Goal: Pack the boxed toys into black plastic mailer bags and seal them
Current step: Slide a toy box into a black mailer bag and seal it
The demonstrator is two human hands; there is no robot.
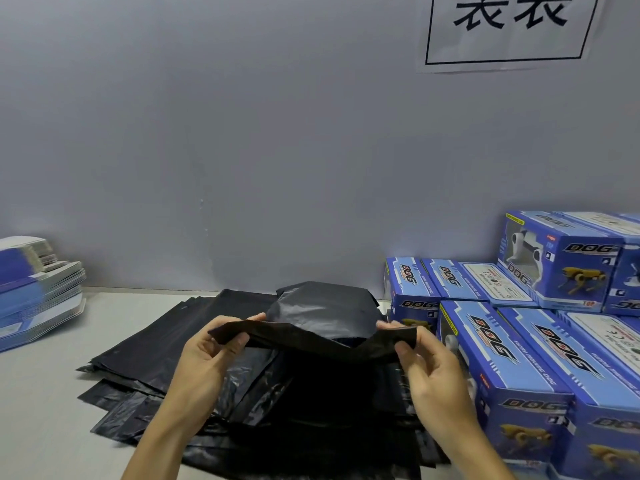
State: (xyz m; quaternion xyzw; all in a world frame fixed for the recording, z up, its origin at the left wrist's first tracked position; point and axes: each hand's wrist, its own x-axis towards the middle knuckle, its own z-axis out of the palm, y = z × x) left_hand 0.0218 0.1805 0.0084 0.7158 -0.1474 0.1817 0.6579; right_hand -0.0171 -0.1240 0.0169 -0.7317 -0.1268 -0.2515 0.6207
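A black mailer bag [322,315] stands bulging in the middle of the table, its content hidden inside. Its open flap [311,336] stretches between my hands. My left hand [207,355] pinches the flap's left end between thumb and fingers. My right hand [429,362] pinches the right end the same way. Under and around the bag lies a spread pile of flat black mailer bags [145,355]. Blue boxed toy dogs [512,362] are stacked at the right, close to my right hand.
A stack of flattened blue-and-white cartons [38,292] sits at the far left against the grey wall [242,150]. A paper sign [509,29] hangs on the wall, upper right. Bare table surface [38,403] shows at the front left.
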